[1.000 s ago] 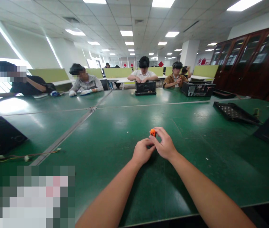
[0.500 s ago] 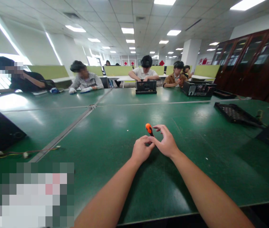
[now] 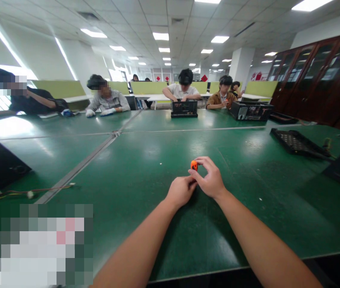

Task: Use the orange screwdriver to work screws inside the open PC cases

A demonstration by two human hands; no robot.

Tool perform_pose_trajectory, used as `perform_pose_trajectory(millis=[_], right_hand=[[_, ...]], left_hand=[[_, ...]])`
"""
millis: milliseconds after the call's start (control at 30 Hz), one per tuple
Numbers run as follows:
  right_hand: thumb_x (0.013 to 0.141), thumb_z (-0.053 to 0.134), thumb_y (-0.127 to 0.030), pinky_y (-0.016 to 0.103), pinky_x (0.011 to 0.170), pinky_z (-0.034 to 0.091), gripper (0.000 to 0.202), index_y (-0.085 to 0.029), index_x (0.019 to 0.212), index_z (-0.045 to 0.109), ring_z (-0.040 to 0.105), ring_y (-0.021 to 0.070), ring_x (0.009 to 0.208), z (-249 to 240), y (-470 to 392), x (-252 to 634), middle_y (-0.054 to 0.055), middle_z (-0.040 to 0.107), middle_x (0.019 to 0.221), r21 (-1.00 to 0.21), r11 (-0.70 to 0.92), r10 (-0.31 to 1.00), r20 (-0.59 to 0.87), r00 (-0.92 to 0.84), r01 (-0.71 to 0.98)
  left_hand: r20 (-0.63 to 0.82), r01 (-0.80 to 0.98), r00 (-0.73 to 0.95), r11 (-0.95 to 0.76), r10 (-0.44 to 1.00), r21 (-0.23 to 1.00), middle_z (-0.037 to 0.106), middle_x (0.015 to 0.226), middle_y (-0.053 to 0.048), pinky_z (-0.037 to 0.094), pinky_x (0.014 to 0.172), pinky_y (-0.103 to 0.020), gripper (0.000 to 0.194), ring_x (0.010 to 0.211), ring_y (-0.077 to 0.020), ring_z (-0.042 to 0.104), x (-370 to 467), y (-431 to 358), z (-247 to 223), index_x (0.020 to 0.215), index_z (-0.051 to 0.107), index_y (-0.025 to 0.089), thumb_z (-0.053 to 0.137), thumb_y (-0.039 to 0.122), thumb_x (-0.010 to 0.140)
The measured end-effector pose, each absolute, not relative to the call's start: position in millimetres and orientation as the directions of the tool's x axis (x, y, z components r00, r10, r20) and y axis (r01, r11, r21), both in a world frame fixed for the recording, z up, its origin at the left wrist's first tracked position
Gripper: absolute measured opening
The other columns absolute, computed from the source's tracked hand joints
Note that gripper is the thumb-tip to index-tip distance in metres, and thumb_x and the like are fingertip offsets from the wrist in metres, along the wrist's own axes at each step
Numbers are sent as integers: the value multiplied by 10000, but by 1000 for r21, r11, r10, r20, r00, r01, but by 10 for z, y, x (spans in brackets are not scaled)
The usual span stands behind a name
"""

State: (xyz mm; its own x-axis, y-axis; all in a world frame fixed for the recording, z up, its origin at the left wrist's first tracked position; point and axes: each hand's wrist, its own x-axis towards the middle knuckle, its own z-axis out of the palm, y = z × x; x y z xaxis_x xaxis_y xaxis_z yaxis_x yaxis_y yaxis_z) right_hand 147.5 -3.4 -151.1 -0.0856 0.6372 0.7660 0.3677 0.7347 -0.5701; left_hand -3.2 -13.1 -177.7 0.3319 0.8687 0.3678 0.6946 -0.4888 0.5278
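Observation:
An orange and black screwdriver handle stands up between my hands over the green table. My right hand has its thumb and fingers round the handle. Just below and to the left, my left hand is closed at the lower end of the tool, its fingertips pinched together. The shaft and tip are hidden behind my fingers.
Black computer cases stand at the left edge, far centre and far right. A black perforated panel lies at right. Cables lie at left. Several people sit across the table.
The orange handle has moved slightly right and down, into the grasp of my right hand, whose fingers have closed round it. My left hand has shifted a little to the right.

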Motion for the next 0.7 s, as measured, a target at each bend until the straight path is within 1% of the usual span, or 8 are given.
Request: perform_pose_trajectory(millis=[133, 233, 400, 567, 700], right_hand=[[880, 654, -343, 421, 923, 503, 162, -240, 1003, 628, 620, 243, 1012, -1489, -42, 1488, 76, 646, 1033, -561, 734, 618, 786, -32, 382], [875, 656, -339, 417, 922, 502, 142, -235, 970, 634, 620, 244, 1012, -1490, -31, 1491, 80, 644, 1039, -571, 719, 632, 775, -31, 396], [872, 660, -345, 403, 904, 506, 148, -224, 955, 636, 619, 239, 1007, -1496, -15, 1500, 82, 642, 1035, -581, 710, 635, 772, -6, 398], [855, 678, -341, 389, 873, 517, 163, -211, 946, 640, 627, 232, 989, -1518, 6, 1500, 77, 648, 1036, -595, 690, 657, 753, -13, 413], [853, 684, -329, 393, 917, 503, 158, -210, 949, 644, 621, 229, 1020, -1524, -2, 1497, 79, 646, 1049, -583, 702, 647, 762, -25, 410]], left_hand=[[368, 675, 287, -459, 885, 578, 789, 891, -55, 481, 697, -276, 182, 767, -207, 702, -28, -122, -1751, 906, 785, 224, 610, 261, 871], [333, 657, 294, -442, 896, 611, 796, 890, -42, 503, 721, -275, 176, 777, -206, 712, -42, -107, -1757, 906, 796, 232, 628, 253, 856], [343, 659, 301, -454, 890, 599, 795, 944, -53, 514, 786, -285, 194, 834, -213, 720, -53, -102, -1778, 947, 795, 223, 623, 268, 869], [310, 622, 364, -477, 878, 621, 798, 932, -37, 503, 766, -260, 207, 822, -193, 723, -42, -109, -1778, 962, 793, 223, 602, 243, 883], [305, 630, 365, -474, 880, 615, 798, 922, -40, 497, 740, -254, 208, 807, -194, 719, -36, -117, -1765, 956, 793, 213, 599, 243, 887]])
